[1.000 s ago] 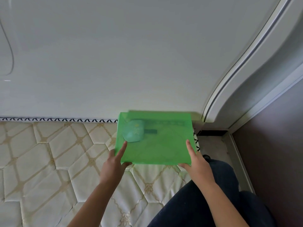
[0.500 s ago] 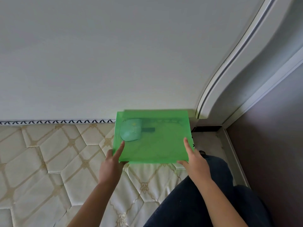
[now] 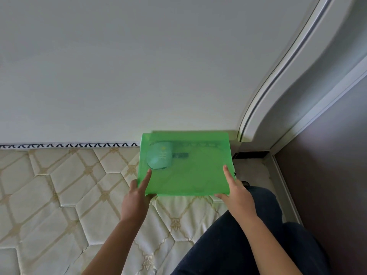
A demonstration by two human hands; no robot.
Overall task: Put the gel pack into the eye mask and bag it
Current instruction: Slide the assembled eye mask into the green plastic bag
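Note:
A translucent green bag [image 3: 190, 171] is held flat over the far edge of the mattress, near the wall. A pale teal eye mask [image 3: 159, 157] with a dark strap shows through its upper left part. My left hand [image 3: 137, 197] grips the bag's near left corner, index finger stretched along its top and thumb underneath. My right hand [image 3: 237, 193] grips the near right corner the same way. The gel pack is not visible on its own.
A cream quilted mattress [image 3: 59, 195] fills the lower left. A white wall [image 3: 139, 66] rises behind it. A white curved headboard frame [image 3: 278, 86] and a dark panel [image 3: 337, 165] stand at the right. My dark trouser leg [image 3: 238, 245] is below.
The bag and both hands sit slightly lower and further left in the view as my head shifts. The grip on both corners is unchanged.

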